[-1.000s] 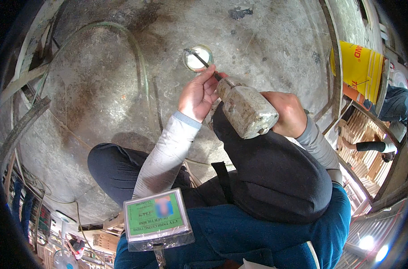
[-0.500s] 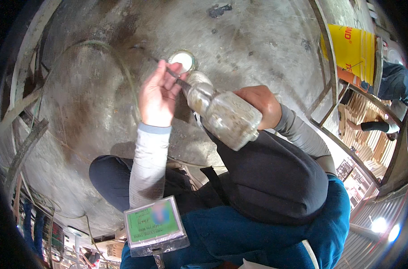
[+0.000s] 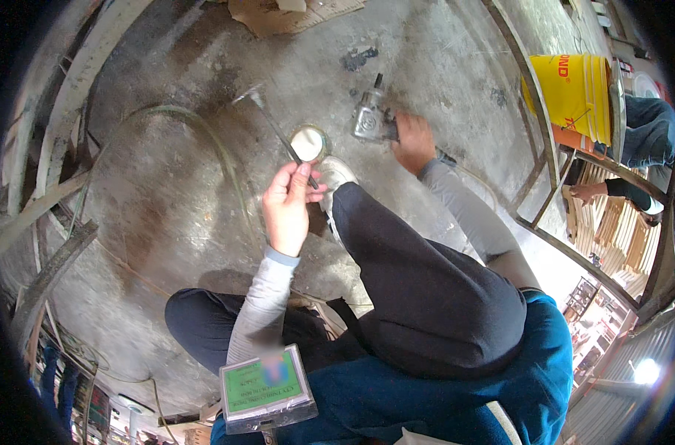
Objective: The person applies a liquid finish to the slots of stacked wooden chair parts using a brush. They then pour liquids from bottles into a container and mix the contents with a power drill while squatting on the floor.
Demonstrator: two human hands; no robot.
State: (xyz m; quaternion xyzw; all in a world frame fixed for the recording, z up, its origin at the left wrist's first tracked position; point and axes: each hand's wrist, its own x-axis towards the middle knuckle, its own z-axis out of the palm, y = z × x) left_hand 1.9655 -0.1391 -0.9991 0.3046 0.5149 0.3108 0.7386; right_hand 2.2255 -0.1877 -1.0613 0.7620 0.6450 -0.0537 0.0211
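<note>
In my left hand (image 3: 287,200) is a slim dark rod with a T-shaped end (image 3: 278,133), pinched between thumb and fingers. The rod's T end points away from me, over the floor on the far left. Beside the rod, past my shoe, stands a small round container with white content (image 3: 307,144). My right hand (image 3: 414,141) is wrapped round the handle of a grey metal power tool (image 3: 372,119), down at the floor to the right of the container. A short dark spindle sticks up from the tool's far end.
My shoe (image 3: 336,172) is close to the container. A hose (image 3: 211,122) loops across the floor on the left. Metal frames (image 3: 526,67) stand at both sides. Yellow buckets (image 3: 571,93) and another person's arm (image 3: 608,189) are at the right. Cardboard (image 3: 293,16) lies at the far edge.
My right hand has carried the power tool from above my knee out to the floor on the far right. The rod, earlier against the tool's end, is now apart from it in my left hand.
</note>
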